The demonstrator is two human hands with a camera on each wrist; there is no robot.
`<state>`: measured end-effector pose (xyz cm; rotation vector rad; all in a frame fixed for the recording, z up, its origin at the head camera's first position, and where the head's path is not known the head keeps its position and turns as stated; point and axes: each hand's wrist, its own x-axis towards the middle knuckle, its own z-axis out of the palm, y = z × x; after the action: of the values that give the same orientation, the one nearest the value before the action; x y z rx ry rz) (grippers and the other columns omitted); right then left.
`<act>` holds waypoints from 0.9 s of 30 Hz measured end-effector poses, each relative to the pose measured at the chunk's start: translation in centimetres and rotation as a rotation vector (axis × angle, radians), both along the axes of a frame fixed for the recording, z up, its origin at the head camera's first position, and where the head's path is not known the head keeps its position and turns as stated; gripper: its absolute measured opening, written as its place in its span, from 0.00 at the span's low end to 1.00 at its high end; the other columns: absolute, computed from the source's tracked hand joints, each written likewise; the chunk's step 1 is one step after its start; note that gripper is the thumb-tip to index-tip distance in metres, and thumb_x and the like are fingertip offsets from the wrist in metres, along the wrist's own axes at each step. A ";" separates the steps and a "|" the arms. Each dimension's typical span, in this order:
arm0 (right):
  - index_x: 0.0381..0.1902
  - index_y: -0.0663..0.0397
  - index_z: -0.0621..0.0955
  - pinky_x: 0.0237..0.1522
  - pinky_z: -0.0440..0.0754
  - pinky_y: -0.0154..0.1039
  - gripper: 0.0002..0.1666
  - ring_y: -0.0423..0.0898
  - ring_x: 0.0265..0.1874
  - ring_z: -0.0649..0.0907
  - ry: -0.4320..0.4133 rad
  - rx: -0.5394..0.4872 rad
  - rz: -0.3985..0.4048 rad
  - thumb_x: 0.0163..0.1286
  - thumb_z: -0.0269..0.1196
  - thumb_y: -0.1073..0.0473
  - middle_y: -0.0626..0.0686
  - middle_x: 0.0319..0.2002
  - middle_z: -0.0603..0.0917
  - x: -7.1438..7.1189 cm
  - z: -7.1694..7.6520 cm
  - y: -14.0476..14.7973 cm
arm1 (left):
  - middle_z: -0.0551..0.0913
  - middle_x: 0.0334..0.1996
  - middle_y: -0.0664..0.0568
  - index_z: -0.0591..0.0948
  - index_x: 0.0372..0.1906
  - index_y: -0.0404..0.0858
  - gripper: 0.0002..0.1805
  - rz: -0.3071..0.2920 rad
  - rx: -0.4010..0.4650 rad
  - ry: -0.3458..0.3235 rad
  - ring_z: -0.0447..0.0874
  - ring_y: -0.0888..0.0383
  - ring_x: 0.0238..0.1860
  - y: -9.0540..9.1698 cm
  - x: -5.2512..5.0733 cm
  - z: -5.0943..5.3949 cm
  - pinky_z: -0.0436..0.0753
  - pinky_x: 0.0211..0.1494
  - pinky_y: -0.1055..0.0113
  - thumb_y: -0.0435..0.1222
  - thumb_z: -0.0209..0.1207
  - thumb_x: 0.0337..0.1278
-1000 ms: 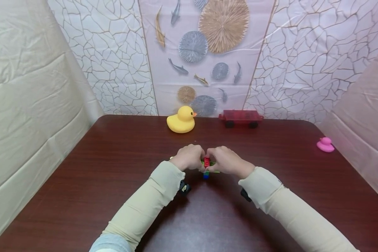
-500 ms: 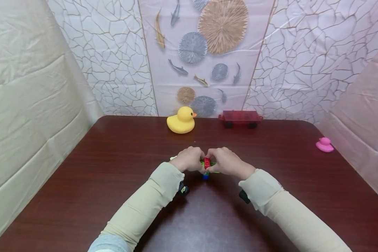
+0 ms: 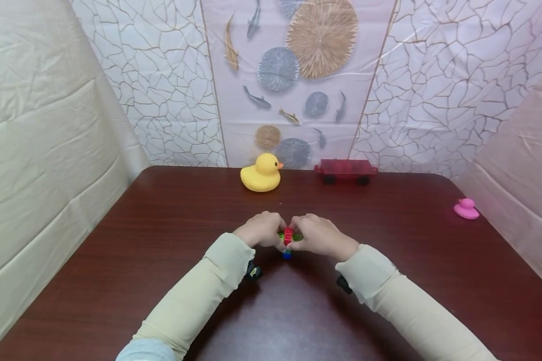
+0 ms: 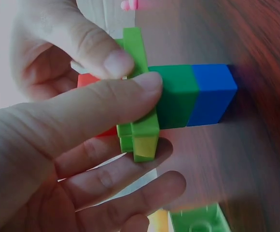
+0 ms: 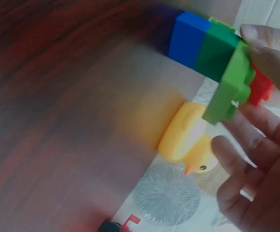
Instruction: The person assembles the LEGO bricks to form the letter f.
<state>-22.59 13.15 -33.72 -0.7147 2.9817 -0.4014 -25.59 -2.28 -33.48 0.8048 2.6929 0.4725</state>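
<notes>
A stack of toy building blocks stands upright in the head view, pinched between my left hand [image 3: 263, 229] and my right hand [image 3: 320, 234]. Its red block [image 3: 288, 235] is on top, above a long light green block [image 4: 142, 118] lying crosswise. Below come a dark green block [image 4: 176, 96] and a blue block [image 4: 211, 94] at the bottom. My left thumb [image 4: 116, 99] presses the light green block, and the right thumb [image 4: 99, 48] lies beside it on the same piece. The other right fingers [image 5: 248, 145] spread below the red block, which is partly hidden.
A yellow rubber duck [image 3: 261, 175] and a red toy wagon [image 3: 347, 170] stand along the back edge of the brown table [image 3: 185, 210]. At the right edge sits a pink duck [image 3: 466, 209]. Another green block [image 4: 200, 220] lies beyond my left hand, with something yellow next to it.
Both hands have shifted slightly left and nearer to me, together with the block stack. Their pinching hold on it stays much the same.
</notes>
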 end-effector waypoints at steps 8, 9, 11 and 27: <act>0.39 0.51 0.79 0.37 0.74 0.41 0.19 0.44 0.34 0.76 0.053 -0.053 -0.028 0.58 0.58 0.44 0.47 0.34 0.80 -1.2 0.2 0.2 | 0.77 0.22 0.59 0.81 0.30 0.41 0.14 0.053 0.000 -0.013 0.72 0.59 0.26 -3.7 -0.4 0.1 0.72 0.31 0.67 0.39 0.70 0.32; 0.39 0.51 0.79 0.38 0.74 0.42 0.17 0.44 0.35 0.76 0.050 -0.052 -0.030 0.59 0.58 0.46 0.48 0.34 0.80 -1.4 0.2 0.2 | 0.77 0.23 0.58 0.81 0.31 0.41 0.14 0.063 -0.006 -0.012 0.72 0.59 0.27 -4.2 -0.4 0.1 0.72 0.32 0.67 0.40 0.70 0.32; 0.38 0.51 0.79 0.40 0.73 0.43 0.14 0.45 0.36 0.76 0.053 -0.034 -0.028 0.59 0.58 0.49 0.48 0.34 0.79 -1.7 0.0 0.0 | 0.77 0.26 0.58 0.81 0.34 0.40 0.17 0.090 -0.013 -0.007 0.72 0.59 0.29 -5.3 -0.5 0.0 0.72 0.35 0.66 0.40 0.70 0.31; 0.51 0.45 0.76 0.36 0.75 0.42 0.21 0.47 0.40 0.74 0.172 0.148 0.175 0.58 0.60 0.56 0.49 0.46 0.75 -3.0 -2.1 -5.0 | 0.78 0.28 0.55 0.81 0.38 0.38 0.22 0.169 -0.002 -0.012 0.72 0.57 0.29 -8.4 -0.2 0.1 0.73 0.34 0.65 0.39 0.71 0.28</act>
<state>-25.55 8.15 -35.80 -1.0315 3.0285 -0.1129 -25.76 -10.73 -33.35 0.5735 2.7624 0.5105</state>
